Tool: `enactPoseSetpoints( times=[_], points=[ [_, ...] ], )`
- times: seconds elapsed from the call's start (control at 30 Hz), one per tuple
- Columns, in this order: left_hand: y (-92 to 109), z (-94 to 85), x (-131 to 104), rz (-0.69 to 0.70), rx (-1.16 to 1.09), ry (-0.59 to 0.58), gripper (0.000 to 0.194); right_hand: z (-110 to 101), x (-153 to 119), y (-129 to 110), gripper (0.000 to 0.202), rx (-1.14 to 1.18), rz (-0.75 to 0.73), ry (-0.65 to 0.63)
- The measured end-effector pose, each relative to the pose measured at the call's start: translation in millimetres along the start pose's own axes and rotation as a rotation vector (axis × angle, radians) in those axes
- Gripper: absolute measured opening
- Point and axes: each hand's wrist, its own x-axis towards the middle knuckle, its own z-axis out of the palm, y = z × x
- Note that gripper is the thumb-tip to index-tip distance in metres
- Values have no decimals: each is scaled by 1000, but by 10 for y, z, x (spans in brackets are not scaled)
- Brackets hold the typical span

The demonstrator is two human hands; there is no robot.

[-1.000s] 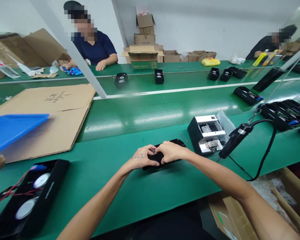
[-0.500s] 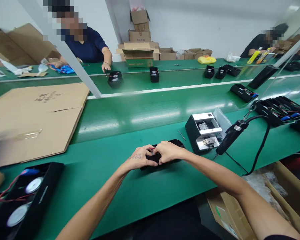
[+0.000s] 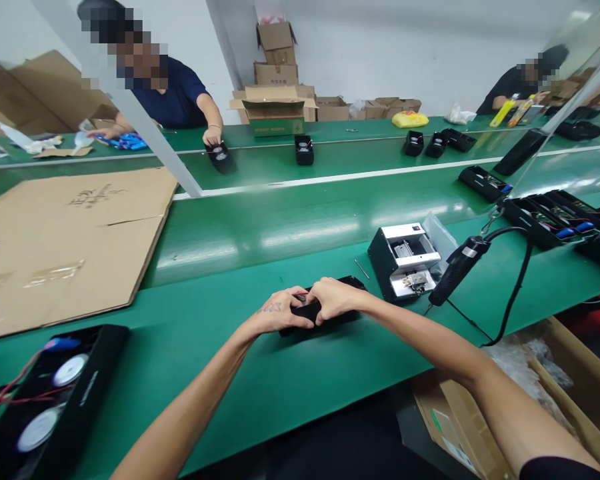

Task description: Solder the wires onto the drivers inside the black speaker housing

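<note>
A long black speaker case lies on the green bench before me. My left hand grips its left part, thumb along the near wall and fingers over the open top. Close beside it, my right hand is closed on the middle of the same case, fingertips reaching inside. A bit of red wire shows between the hands; the rest of the inside is hidden. Beyond the case's right end are a thin metal rod and a black-and-white screw feeder.
A black electric screwdriver hangs at right. Flattened cardboard covers the left side. Another speaker case with round drivers lies front left. More cases stand at right. Across the belt, a co-worker's hand touches a case.
My hands stay on the speaker case with almost no visible movement. The co-worker's hand across the belt has moved onto a case, which has shifted slightly left and tilted.
</note>
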Motion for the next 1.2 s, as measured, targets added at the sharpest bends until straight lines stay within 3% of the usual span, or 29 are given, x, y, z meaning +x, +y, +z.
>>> enactPoseSetpoints(
  times=[0.3, 0.6, 0.73, 0.87, 1.1, 1.2],
  points=[
    [25, 11, -25, -35, -23, 21, 36, -54, 117, 136, 30, 253, 1, -3],
    [15, -48, 30, -5, -83, -16, 37, -148, 146, 78, 27, 163, 11, -70],
    [6, -91, 54, 9, -107, -45, 39, -42, 71, 33, 43, 30, 95, 9],
    [3, -87, 44, 10, -110, -58, 39, 54, 47, -19, 42, 14, 161, 40],
    [-20, -78, 37, 26, -76, -33, 35, 20, 62, -48, 45, 25, 135, 57],
    [-21, -40, -2, 56, -11, 1, 31, 120, -88, -145, 40, -31, 87, 102]
  ],
)
